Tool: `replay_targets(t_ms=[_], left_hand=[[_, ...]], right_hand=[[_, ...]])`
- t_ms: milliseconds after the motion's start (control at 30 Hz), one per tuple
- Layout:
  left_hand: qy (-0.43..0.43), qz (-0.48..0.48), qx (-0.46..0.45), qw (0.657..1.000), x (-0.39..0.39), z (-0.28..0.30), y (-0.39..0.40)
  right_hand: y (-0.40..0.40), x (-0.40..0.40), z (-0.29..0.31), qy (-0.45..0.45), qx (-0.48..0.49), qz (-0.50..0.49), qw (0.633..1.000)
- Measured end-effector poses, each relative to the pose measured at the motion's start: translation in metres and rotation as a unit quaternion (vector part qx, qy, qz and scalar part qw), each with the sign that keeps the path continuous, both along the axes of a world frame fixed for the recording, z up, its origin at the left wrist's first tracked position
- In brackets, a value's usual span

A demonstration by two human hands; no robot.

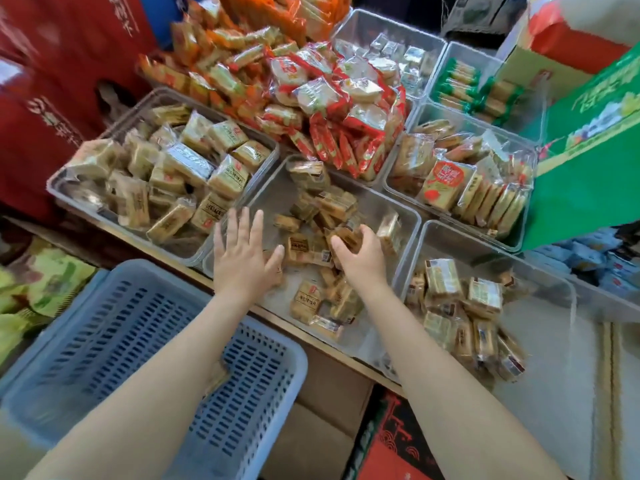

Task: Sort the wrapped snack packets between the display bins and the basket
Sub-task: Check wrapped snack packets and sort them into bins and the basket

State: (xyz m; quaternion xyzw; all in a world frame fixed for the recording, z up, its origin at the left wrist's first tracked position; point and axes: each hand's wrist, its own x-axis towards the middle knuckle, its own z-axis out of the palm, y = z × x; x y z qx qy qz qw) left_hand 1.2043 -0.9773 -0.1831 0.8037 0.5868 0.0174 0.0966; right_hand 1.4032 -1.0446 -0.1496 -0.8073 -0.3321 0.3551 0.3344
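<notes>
A clear display bin (388, 202) in the middle holds several brown wrapped snack packets (308, 303). My left hand (242, 254) is spread flat over the bin's near left corner, fingers straight, with its thumb by a packet. My right hand (360, 254) reaches into the same bin, and its curled fingers grip a brown packet (348, 237) from the pile. A blue slotted basket (273, 348) stands below the bins at the lower left, under my left forearm. One packet (218, 375) lies in the basket, partly hidden by the arm.
More clear bins surround the middle one: tan packets at the left (166, 168), brown packets at the right (464, 306), orange-labelled packets behind (460, 181), red packets heaped at the back (329, 98). A green carton (588, 168) stands at right, red cartons (41, 98) at left.
</notes>
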Motion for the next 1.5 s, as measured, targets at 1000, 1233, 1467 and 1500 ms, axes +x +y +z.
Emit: replay_targets(t_ms=[1000, 1233, 1467, 1500], left_hand=[[-0.022, 0.0, 0.001, 1.0, -0.004, -0.004, 0.002], [-0.481, 0.109, -0.258, 0.831, 0.013, 0.058, -0.068], [-0.552, 0.143, -0.487, 0.662, 0.019, 0.093, -0.147], [-0.549, 0.126, -0.488, 0.667, 0.017, 0.096, -0.156]], right_hand=[[0.013, -0.014, -0.03, 0.07, -0.109, 0.058, 0.99], [-0.053, -0.025, 0.043, 0.181, 0.0, 0.041, 0.983], [-0.152, -0.023, 0.079, 0.266, 0.054, -0.023, 0.962], [-0.166, -0.024, 0.083, 0.27, 0.061, -0.026, 0.961]])
